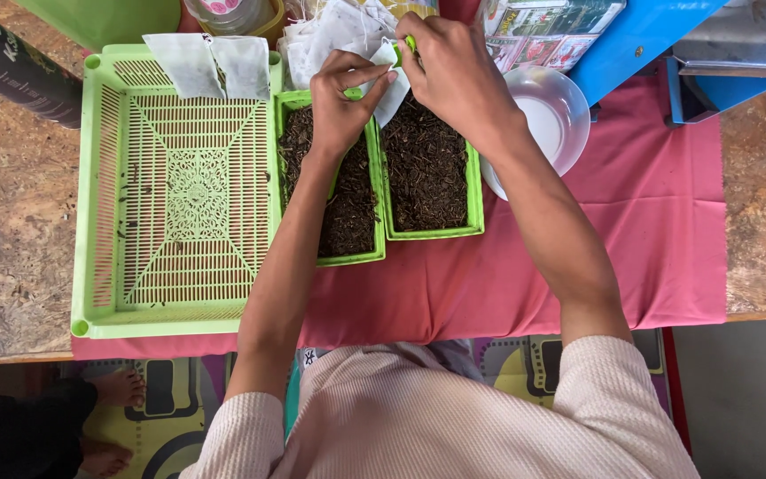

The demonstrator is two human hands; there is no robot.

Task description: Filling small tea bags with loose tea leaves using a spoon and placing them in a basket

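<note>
Centrally, left hand [340, 98] and right hand [454, 71] pinching white sachet [389, 93], green-labelled packets [551, 31] beyond.

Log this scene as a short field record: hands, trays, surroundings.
left hand: left hand pinches a small white bag over the trays
right hand: right hand grips the bag's top with a green scoop
filled trays: two green trays of dark loose tea, side by side
empty tray: lattice basket, two white bags at its far edge
bowl: white bowl beside the right forearm
surface: pink cloth
</note>
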